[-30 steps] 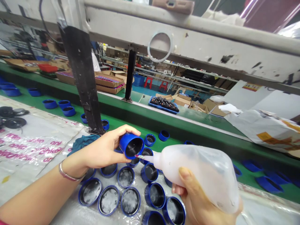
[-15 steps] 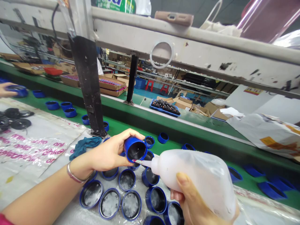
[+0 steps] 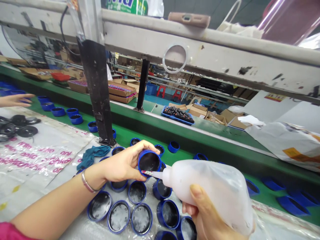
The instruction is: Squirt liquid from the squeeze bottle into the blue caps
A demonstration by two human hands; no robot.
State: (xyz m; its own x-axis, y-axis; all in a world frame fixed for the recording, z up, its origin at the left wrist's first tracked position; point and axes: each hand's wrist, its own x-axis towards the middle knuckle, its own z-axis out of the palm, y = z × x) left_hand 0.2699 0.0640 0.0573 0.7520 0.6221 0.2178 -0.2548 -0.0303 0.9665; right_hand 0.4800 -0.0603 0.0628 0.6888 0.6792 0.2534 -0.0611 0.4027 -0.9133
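Near the middle, my left hand (image 3: pixel 125 163) grips a blue cup with a black inside (image 3: pixel 150 161) between thumb and fingers, its opening turned toward me. My right hand (image 3: pixel 210 213) is wrapped round a translucent white squeeze bottle (image 3: pixel 212 190) lying nearly level. The bottle's thin nozzle (image 3: pixel 156 174) points left, and its tip is at the lower rim of the held cup. Below my hands, several similar blue cups (image 3: pixel 119 216) stand with openings up on the plastic-covered table (image 3: pixel 72 216).
A green belt (image 3: pixel 125 133) with more blue cups runs behind the table. A black post (image 3: pixel 96 90) rises left of centre. A teal cloth (image 3: pixel 92 156) and black rings (image 3: pixel 27 131) lie to the left. Another person's hand (image 3: pixel 16 100) is over the belt at far left.
The view has shifted slightly. The cup in my left hand has turned a little, its opening facing me more. The other person's hand has let go of a blue cup.
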